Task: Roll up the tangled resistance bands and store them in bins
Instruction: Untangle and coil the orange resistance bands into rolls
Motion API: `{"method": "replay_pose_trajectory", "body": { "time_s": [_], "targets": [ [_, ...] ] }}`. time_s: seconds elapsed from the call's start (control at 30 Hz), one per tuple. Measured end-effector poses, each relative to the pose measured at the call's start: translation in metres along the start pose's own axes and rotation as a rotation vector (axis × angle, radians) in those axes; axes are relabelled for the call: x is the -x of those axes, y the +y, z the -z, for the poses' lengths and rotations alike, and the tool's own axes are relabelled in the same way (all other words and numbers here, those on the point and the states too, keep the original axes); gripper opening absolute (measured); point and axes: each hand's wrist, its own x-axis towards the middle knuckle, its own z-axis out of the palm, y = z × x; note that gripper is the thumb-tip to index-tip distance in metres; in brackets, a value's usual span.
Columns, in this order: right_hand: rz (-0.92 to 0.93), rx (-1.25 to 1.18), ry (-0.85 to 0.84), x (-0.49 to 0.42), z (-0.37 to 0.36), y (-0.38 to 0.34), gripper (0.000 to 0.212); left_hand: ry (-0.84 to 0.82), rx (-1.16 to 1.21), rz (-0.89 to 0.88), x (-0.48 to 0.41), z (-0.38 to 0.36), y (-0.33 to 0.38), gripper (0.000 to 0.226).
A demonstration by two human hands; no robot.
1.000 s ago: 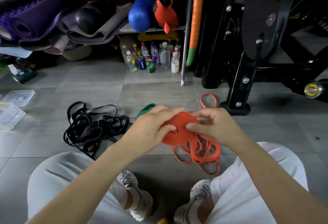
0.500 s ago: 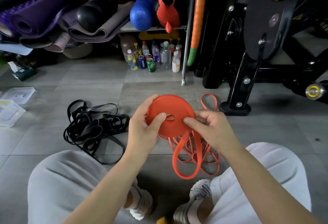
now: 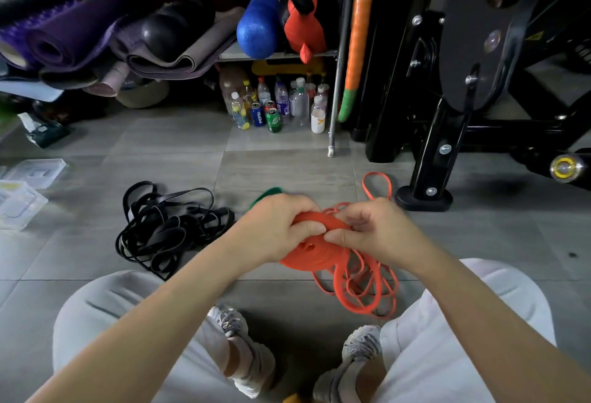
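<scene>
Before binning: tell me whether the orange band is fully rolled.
Partly rolled: left hand and right hand grip the coiled orange band; loose loops hang below.

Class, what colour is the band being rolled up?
The band is orange-red; head view.

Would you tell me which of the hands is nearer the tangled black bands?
Left: the left hand is just right of the black bands; the right hand lies farther right.

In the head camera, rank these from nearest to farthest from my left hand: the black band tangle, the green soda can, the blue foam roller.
1. black band tangle, on the floor just left of the left hand, which grips the orange band roll.
2. green soda can, farther back, among the bottles under the shelf.
3. blue foam roller, on top of that shelf, farthest.
</scene>
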Motion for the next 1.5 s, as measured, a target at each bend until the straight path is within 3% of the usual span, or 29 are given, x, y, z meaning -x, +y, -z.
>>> {"method": "replay_pose_trajectory", "body": {
  "time_s": [0.17,0.3,0.57,0.7,0.8,0.93,1.13,1.27,1.37,1.5],
  "targets": [
    [-0.036,-0.177,0.079,0.006,0.007,0.006,0.012,0.155,0.320,0.120,0.003,-0.004,-0.010,0.004],
    [-0.044,-0.265,0.120,0.010,0.004,0.009,0.010,0.241,0.518,0.201,0.003,-0.007,-0.014,0.017],
    [-0.061,-0.369,0.172,0.012,-0.001,0.019,0.028,0.384,0.798,0.260,0.005,-0.003,-0.018,0.019],
    [-0.149,-0.511,0.237,0.019,0.000,0.032,0.010,0.449,0.916,0.304,0.008,0.002,-0.028,0.015],
    [-0.231,-0.713,0.262,0.027,0.000,0.042,0.008,0.480,0.928,0.321,0.010,0.003,-0.037,0.014],
    [-0.298,-0.876,0.225,0.032,-0.003,0.054,0.049,0.498,0.964,0.370,0.010,-0.006,-0.041,0.013],
    [-0.206,-1.426,0.230,0.032,-0.008,0.059,0.047,0.487,0.928,0.385,0.008,-0.013,-0.040,0.013],
    [-0.215,-1.498,0.181,0.036,-0.014,0.056,0.029,0.490,0.934,0.387,0.006,-0.016,-0.039,0.013],
    [-0.326,-1.524,0.230,0.038,-0.014,0.055,0.044,0.483,0.925,0.385,0.005,-0.018,-0.038,0.013],
    [-0.395,-1.515,0.307,0.037,-0.012,0.054,0.047,0.487,0.918,0.388,0.006,-0.022,-0.039,0.015]
  ]
}}
